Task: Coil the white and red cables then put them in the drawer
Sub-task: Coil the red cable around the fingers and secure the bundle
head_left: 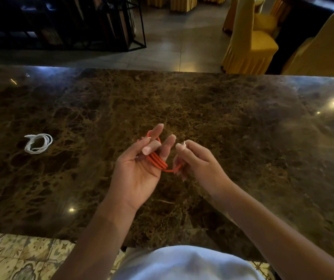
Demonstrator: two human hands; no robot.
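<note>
We kept our left hand [142,166] palm-up with fingers spread as a former, its grip wrapped by the red cable [159,161] in several loops; our right hand [194,160] pinched the plug end to feed the last turn; the white cable [38,143] lay coiled on the marble surface [222,118], well apart to the left; no drawer showed.

Glossy brown marble table [222,118], matt red cable [158,161], white cable [37,142], yellow cloth chair covers [249,43]
</note>
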